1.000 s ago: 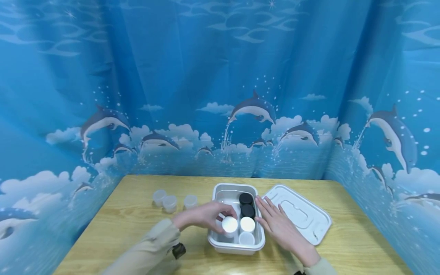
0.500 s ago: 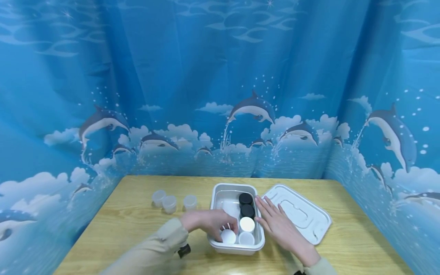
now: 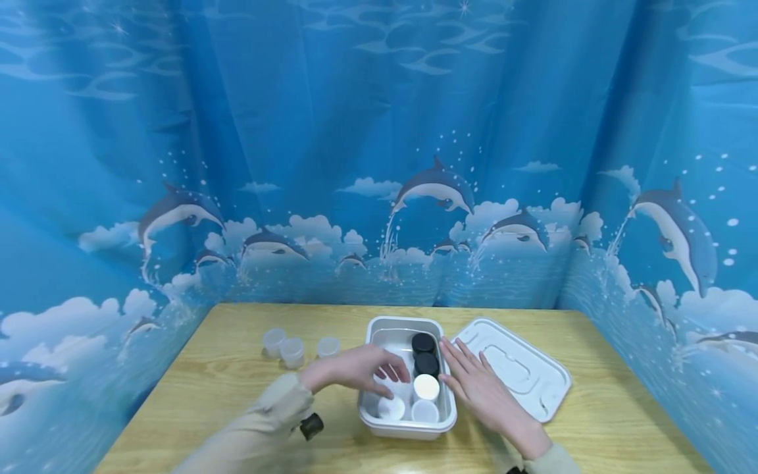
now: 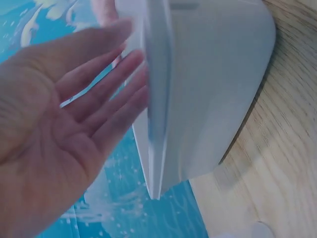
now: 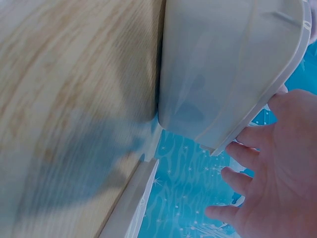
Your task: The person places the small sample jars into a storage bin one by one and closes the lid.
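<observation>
A deep white rectangular container (image 3: 408, 432) stands on the table in the head view. Over its left side hovers my left hand (image 3: 358, 370), fingers loosely bent and holding nothing. Just below the thumb, a round white-topped jar (image 3: 391, 409) stands in the near left corner. Along the right wall runs a row: two black-topped jars (image 3: 426, 364), a bright white-topped one (image 3: 426, 387) and a paler, whitish one (image 3: 425, 412). My right hand (image 3: 482, 395) lies with straight fingers at the right rim; in the right wrist view its fingertips meet that rim (image 5: 267, 106).
A white lid (image 3: 515, 368) lies at an angle right of the container, partly under the right hand. Several small translucent cups (image 3: 293, 352) stand on the wooden table (image 3: 219, 375) to the left. A blue dolphin curtain (image 3: 331, 131) hangs behind the table.
My left hand lowered the white-topped jar into the container's near left corner, then let go and rose slightly back to the left. The right hand has stayed at the rim.
</observation>
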`<state>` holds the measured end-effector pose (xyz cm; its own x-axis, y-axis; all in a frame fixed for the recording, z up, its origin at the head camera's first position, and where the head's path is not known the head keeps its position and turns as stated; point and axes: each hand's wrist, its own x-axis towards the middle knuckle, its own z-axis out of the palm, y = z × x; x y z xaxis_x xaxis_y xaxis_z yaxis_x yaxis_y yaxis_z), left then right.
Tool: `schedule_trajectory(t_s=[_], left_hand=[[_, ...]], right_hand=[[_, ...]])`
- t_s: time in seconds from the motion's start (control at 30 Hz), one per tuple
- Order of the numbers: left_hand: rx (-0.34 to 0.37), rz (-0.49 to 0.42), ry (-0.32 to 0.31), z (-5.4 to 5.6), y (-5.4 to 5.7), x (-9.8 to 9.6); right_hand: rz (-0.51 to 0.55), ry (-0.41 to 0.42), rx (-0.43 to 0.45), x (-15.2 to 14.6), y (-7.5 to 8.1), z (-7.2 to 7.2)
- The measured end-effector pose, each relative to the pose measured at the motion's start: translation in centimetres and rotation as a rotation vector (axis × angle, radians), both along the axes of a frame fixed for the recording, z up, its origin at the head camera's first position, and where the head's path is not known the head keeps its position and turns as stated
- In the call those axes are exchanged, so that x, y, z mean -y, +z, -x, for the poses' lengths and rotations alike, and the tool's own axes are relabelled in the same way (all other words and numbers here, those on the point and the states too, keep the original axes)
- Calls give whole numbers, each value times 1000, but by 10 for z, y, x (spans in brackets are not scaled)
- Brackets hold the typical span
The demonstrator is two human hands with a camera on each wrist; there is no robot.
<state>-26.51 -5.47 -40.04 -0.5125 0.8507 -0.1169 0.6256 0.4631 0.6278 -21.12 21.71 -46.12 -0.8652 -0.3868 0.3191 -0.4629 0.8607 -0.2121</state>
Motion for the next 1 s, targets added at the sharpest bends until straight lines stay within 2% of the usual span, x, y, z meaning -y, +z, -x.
schedule_trajectory(t_s=[0.07,0.17,0.47,0.63,0.77,0.9,1.0], left_hand=[[39,-77,72,2,1,4],[55,-184,180,3,0,10],[-3,-529,469,4,-11,32],[-52,-672,676,6,-16,50],[-73,-705,818,9,-23,65],[-125,-681,864,11,-31,75],[-164,-620,874,12,-37,80]], right_hand=[[1,0,5,0,0,0],[-1,-1,12,0,0,0],[2,2,12,1,1,-1],[9,1,24,1,2,-1],[10,-1,25,1,2,-1],[11,-3,23,2,3,-2],[10,-3,23,2,3,-2]])
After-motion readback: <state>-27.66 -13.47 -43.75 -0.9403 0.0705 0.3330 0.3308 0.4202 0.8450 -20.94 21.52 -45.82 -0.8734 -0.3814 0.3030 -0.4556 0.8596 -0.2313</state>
